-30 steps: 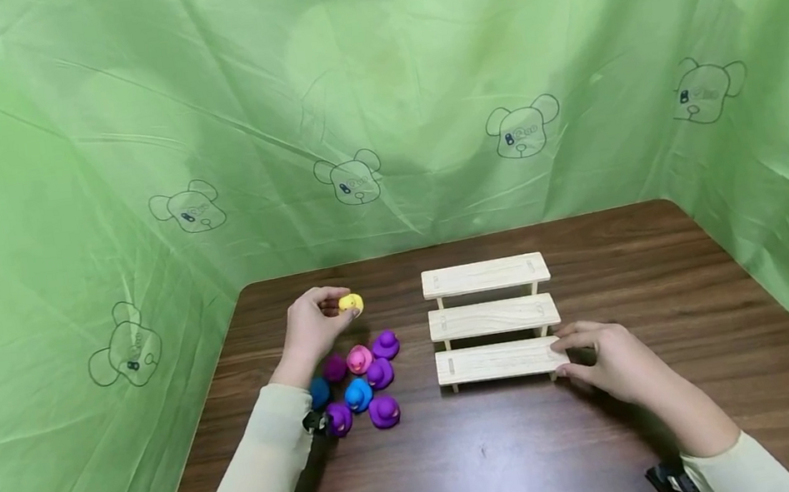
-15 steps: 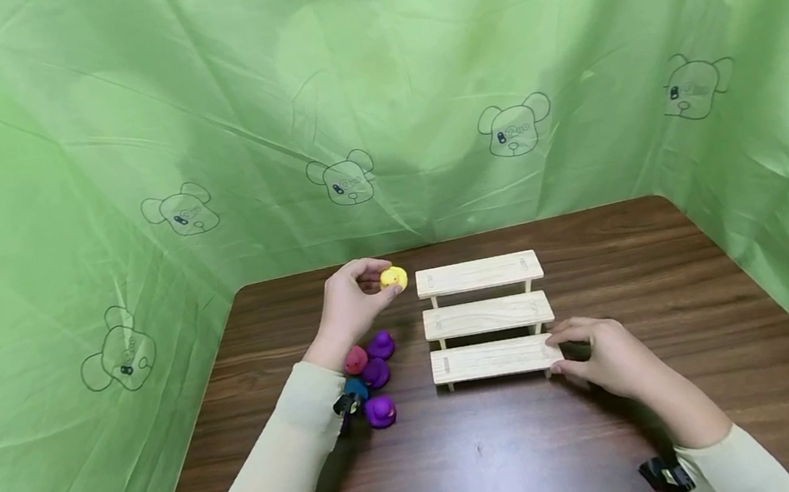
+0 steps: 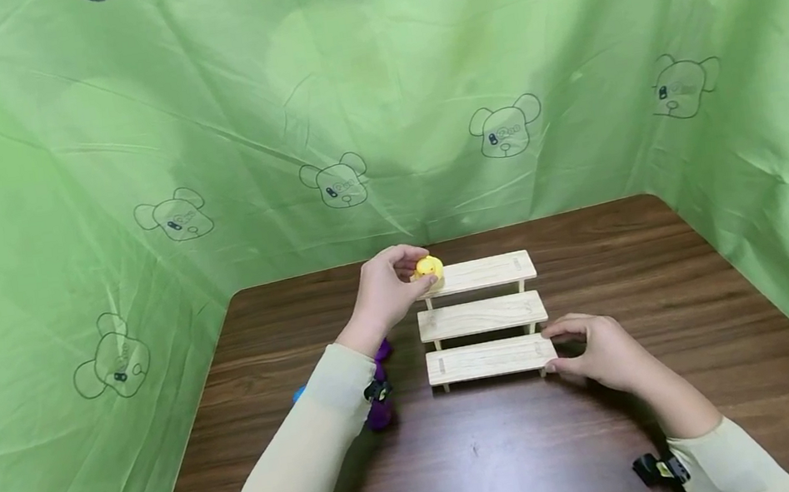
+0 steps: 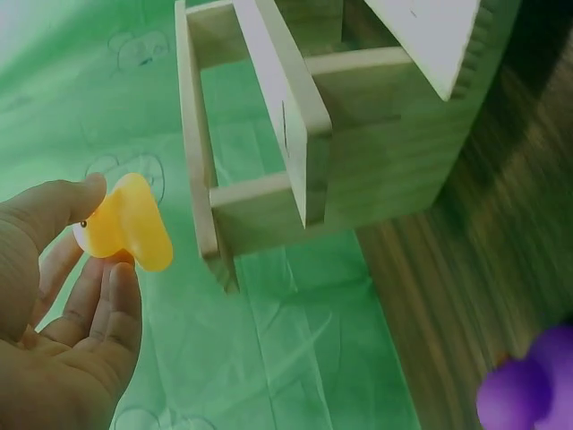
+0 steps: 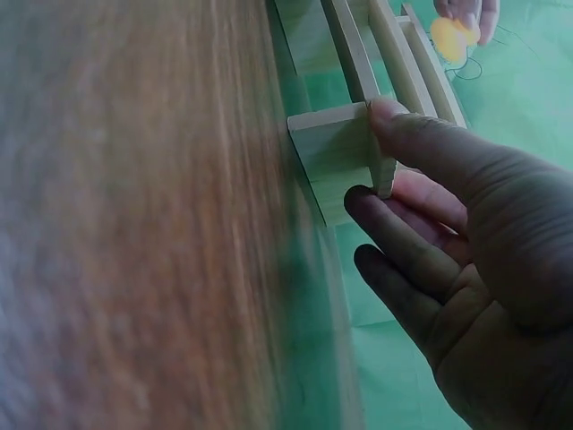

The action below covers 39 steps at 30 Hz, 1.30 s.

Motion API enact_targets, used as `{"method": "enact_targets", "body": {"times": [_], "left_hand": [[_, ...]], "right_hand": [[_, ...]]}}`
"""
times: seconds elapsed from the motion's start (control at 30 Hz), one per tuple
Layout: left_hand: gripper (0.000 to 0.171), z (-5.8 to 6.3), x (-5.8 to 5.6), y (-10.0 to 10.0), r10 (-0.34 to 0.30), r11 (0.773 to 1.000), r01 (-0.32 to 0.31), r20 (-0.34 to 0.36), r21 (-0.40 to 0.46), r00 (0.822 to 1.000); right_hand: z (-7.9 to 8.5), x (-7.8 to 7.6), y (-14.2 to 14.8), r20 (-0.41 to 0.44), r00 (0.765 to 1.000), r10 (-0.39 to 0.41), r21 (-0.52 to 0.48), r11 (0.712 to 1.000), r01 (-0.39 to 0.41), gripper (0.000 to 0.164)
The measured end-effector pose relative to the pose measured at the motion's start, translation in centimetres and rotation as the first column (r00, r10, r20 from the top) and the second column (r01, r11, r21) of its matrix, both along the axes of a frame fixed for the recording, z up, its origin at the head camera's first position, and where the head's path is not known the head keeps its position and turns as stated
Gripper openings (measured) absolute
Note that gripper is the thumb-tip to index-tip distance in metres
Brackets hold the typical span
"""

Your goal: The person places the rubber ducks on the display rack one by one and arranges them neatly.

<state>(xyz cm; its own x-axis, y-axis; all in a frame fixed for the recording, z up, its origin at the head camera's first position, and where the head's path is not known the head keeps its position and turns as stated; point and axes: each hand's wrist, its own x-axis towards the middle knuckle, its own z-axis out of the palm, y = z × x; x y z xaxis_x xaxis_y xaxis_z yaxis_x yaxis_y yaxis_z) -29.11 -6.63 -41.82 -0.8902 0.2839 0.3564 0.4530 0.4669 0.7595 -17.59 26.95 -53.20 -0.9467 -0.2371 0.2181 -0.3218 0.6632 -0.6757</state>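
Observation:
My left hand [image 3: 387, 291] pinches a small yellow rubber duck [image 3: 430, 268] between thumb and fingers. In the head view the duck overlaps the left end of the top board; the left wrist view shows a gap between the duck [image 4: 134, 224] and the wooden rack. That three-tier rack [image 3: 482, 316] of pale wood stands upright on the table. At its lowest board, my right hand [image 3: 602, 353] grips the right end. The right wrist view has the thumb [image 5: 407, 125] on the board's edge and fingers around the other side.
Several purple ducks [image 3: 380, 414] lie on the brown wood-grain table [image 3: 486, 468], left of the rack, and a bit of a blue one [image 3: 298, 394] shows. My left forearm hides the others. Green printed cloth [image 3: 374, 97] hangs around the table's back and sides.
The left hand has carried the yellow duck rightward from above the group of ducks to the top board's left end. The right hand keeps its grip on the rack.

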Motion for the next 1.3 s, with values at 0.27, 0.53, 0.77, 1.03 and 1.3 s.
{"method": "enact_targets", "body": {"times": [0.27, 0.53, 0.77, 1.03, 1.3], "left_hand": [[0.028, -0.5, -0.4, 2.4, -0.012, 1.0, 0.012, 0.043, -0.002, 0.999], [0.03, -0.8, -0.7, 5.9, -0.085, 0.996, 0.087, 0.042, -0.029, 0.995], [0.031, -0.9, -0.9, 8.5, -0.109, 0.992, 0.111, 0.037, -0.06, 0.993], [0.032, -1.1, -0.9, 10.7, -0.152, 0.986, 0.154, 0.031, -0.067, 0.988], [0.034, -1.4, -0.8, 12.3, -0.178, 0.98, 0.179, 0.015, -0.085, 0.984]], "right_hand": [[-0.1, 0.0, -0.1, 0.099, 0.995, 0.028, -0.143, 0.99, -0.014, 0.045], [-0.3, -0.1, 0.1, 0.144, 0.989, 0.037, -0.216, 0.976, -0.005, 0.045], [-0.3, 0.0, 0.2, 0.135, 0.99, 0.05, -0.253, 0.967, -0.014, 0.046], [-0.3, 0.1, 0.3, 0.134, 0.989, 0.054, -0.256, 0.967, -0.019, 0.046], [-0.3, 0.1, 0.4, 0.152, 0.986, 0.068, -0.285, 0.958, -0.023, 0.046]]}}
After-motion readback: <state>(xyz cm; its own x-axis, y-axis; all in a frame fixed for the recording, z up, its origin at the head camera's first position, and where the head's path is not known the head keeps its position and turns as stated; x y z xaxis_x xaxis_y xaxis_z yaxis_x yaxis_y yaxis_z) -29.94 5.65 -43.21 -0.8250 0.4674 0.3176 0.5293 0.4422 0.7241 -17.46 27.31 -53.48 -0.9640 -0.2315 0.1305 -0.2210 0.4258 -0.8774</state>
